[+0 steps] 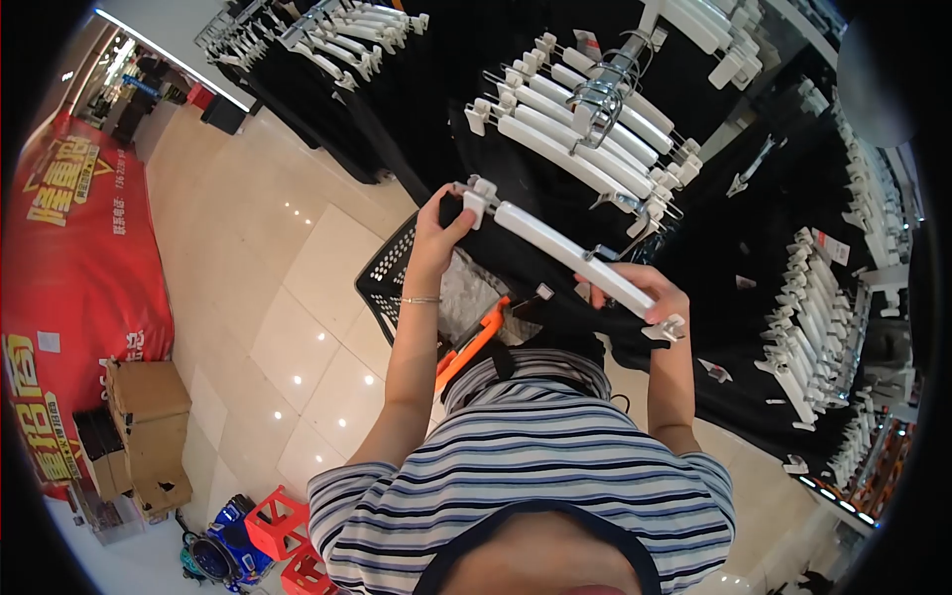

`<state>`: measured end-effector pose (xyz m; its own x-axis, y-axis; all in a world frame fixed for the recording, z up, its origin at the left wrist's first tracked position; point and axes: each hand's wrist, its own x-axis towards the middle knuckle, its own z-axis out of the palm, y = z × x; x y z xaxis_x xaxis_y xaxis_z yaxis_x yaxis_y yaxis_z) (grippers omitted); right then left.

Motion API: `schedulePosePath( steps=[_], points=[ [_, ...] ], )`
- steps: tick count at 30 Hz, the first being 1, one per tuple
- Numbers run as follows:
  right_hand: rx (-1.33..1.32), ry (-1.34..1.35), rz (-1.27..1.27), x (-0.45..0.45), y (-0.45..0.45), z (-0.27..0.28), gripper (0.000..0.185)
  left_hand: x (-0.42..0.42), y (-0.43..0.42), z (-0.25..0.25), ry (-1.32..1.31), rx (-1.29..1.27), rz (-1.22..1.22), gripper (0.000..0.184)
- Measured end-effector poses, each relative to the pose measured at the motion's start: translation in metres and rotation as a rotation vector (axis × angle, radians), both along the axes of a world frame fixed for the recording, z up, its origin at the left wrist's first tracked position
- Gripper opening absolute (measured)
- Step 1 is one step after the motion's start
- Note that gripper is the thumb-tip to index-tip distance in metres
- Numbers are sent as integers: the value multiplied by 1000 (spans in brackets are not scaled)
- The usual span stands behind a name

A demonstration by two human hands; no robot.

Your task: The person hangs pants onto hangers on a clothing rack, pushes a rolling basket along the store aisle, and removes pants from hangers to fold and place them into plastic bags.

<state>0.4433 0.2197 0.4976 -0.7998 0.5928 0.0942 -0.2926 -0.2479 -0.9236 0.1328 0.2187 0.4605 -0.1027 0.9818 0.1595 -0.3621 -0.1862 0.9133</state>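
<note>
Held between my two hands is a white clip hanger [555,243], tilted down toward the right, with black trousers [540,278] hanging from it. My left hand [442,234] pinches the clip at the hanger's left end, thumb in front. Around the bar near the right end, my right hand [650,295] is closed, its fingers partly behind the bar. The metal hook [605,253] of the hanger points up and right. Just beyond, several white clip hangers [595,129] with black garments hang on a rack.
Below my left forearm stands a black basket [382,273] with clear plastic and an orange handle [474,342]. More hangers [808,327] line the right side. Cardboard boxes [149,426], red stools [278,523] and a red banner-covered surface [99,268] are at the left on the tiled floor.
</note>
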Motion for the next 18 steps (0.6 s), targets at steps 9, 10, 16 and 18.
schedulePosePath(
  steps=[9, 10, 16, 18],
  points=[
    [-241, 25, 168, -19, 35, 4, 91, -14, -11, -14, -27, -13, 184, 24],
    [-238, 21, 167, -20, 42, 6, 91, -15, -4, -12, -6, -29, 198, 23],
    [-301, 20, 112, -28, 77, 4, 90, -9, 46, 14, 89, -130, 215, 21],
    [-357, 49, 110, -31, 81, -6, 88, -12, 58, 8, 122, -195, 164, 21]
  ],
)
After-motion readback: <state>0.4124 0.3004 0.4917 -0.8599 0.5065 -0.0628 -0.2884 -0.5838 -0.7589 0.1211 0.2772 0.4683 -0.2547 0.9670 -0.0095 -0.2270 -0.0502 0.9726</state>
